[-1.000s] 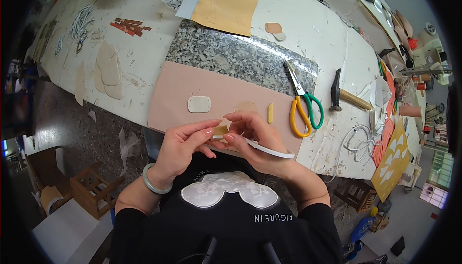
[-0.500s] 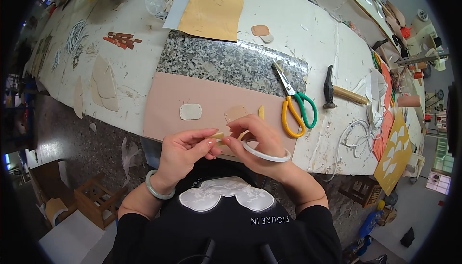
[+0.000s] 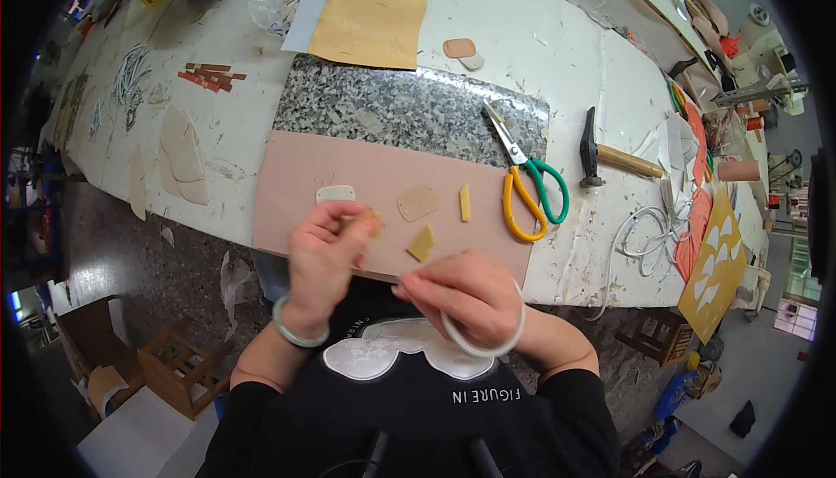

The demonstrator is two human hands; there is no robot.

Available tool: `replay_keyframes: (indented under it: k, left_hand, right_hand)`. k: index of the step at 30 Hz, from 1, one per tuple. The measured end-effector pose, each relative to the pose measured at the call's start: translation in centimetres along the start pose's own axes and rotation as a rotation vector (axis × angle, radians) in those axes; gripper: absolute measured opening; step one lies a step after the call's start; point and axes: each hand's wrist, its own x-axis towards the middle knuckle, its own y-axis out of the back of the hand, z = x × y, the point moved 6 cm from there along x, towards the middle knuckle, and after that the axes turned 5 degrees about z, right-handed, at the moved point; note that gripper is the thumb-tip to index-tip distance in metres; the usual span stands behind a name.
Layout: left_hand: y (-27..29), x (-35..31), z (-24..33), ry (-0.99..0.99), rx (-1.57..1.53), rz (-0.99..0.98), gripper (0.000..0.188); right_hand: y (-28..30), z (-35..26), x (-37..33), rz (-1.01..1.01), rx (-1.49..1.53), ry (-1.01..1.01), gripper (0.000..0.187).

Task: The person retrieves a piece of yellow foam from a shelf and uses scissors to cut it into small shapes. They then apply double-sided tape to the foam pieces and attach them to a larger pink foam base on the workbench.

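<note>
Since the earlier frame the hands have been drawn apart. A small yellow piece is pinched by the left hand over the pink sheet; by the sheet's near edge, the right hand's fingertips are drawn together, and whether anything is held cannot be told. The work is judged to be partway: a yellow scrap, yellow strip, beige tab and white tab are left unjoined on the sheet. Scissors are laid across its far-right part.
</note>
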Motion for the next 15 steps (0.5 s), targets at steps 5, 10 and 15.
replay_keyframes:
  k: [5,10,15]
  left_hand:
    - [2.9,1.5,1.5,0.038,-0.14,0.042,0.024]
    - [2.3,1.4,1.8,0.113,-0.239,-0.04,0.035]
    - [2.6,1.3,2.2,0.031,-0.134,-0.038,0.035]
  right_hand:
    - [3.5,5.6,2.2,-0.09,0.367,-0.44,0.032]
    - [2.8,9.8,5.3,-0.03,0.474,-0.718,0.042]
    - [0.2,12.9,7.5,-0.528,-0.111,-0.83,0.043]
